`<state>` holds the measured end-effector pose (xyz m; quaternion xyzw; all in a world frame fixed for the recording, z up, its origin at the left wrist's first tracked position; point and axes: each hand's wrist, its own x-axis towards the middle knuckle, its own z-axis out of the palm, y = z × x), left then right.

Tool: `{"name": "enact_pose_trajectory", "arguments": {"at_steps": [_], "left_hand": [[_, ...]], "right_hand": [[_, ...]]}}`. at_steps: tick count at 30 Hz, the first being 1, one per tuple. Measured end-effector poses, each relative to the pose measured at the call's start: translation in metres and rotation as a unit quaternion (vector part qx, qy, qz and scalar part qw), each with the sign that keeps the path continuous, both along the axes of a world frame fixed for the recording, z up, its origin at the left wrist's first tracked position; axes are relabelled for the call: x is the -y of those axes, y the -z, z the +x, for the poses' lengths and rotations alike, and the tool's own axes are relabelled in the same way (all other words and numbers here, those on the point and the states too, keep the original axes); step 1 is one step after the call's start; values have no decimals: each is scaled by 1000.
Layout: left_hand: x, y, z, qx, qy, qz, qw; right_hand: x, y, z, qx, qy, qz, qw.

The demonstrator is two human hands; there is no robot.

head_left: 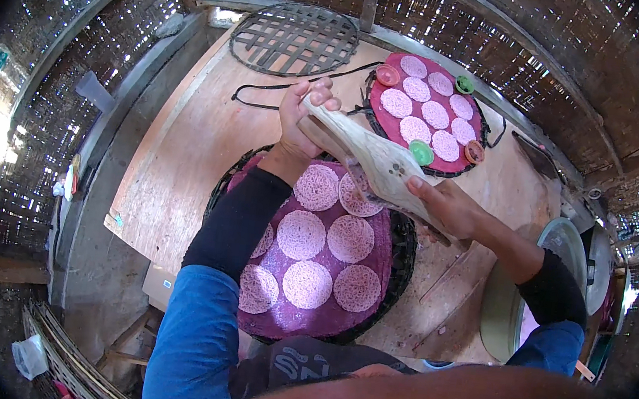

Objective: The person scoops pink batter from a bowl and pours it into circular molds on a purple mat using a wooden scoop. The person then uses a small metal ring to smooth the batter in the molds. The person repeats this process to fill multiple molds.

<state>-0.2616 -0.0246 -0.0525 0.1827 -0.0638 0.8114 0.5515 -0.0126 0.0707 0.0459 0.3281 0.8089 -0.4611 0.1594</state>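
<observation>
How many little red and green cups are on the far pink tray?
4: a red cup back left, a dark green cup back right, a light green cup front middle, another red cup front right. The wooden tool may hide more.

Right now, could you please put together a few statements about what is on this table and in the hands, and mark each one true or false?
1. The left hand and the right hand both grip the wooden press. True.
2. The wooden press lies flat on the tabletop. False: it is held up in the hands.
3. Lacy pink noodle discs lie on both the near purple-lined tray and the far purple-lined tray. True.
4. All the small bowls on the far purple-lined tray are blue. False: they are green bowls and red bowls.
5. The open-lattice woven tray is left of the far purple-lined tray. True.
</observation>
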Motion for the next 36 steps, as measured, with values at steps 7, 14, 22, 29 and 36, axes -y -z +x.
{"name": "enact_pose_trajectory", "arguments": {"at_steps": [7, 14, 22, 29, 36], "left_hand": [[-13, 3, 1, 15, 29, 47, 998], [-3, -60, 5, -141, -34, -13, 989], [60, -67, 63, -724, -204, -169, 637], [106, -68, 55, -567, -477, -288, 607], [219, -59, 51, -282, -556, -367, 690]], "right_hand": [[-13, 9, 7, -27, -8, 57, 998], [-24, 28, 17, -111, 28, -46, 992], [16, -9, 8, -217, -33, -87, 972], [16, 58, 17, -330, 36, 40, 942], [36, 98, 28, -255, -111, 552, 786]]}}
